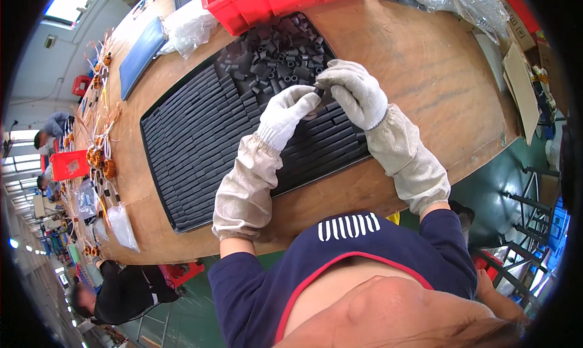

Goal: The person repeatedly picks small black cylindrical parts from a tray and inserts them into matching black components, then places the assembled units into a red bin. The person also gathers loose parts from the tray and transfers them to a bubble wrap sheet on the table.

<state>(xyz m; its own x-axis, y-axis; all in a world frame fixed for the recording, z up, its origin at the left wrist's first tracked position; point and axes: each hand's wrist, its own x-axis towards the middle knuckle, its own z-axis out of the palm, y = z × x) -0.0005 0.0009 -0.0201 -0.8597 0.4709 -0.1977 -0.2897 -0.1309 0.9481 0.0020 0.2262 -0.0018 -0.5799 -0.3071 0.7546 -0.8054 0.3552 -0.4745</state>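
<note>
My left hand and my right hand, both in white knit gloves, meet over the right part of a black tray. Pinched between their fingertips is a small black tube, mostly hidden by the gloves. Close-set rows of black tubes lie on their sides across the tray's left and near parts. Just beyond my hands, a loose heap of short black tubes fills the tray's far end, some showing their round openings.
A red plastic bin stands at the tray's far edge. Clear plastic bags and a blue flat panel lie to the left on the wooden table. Copper-wound coils line its left edge. A person in black sits at lower left.
</note>
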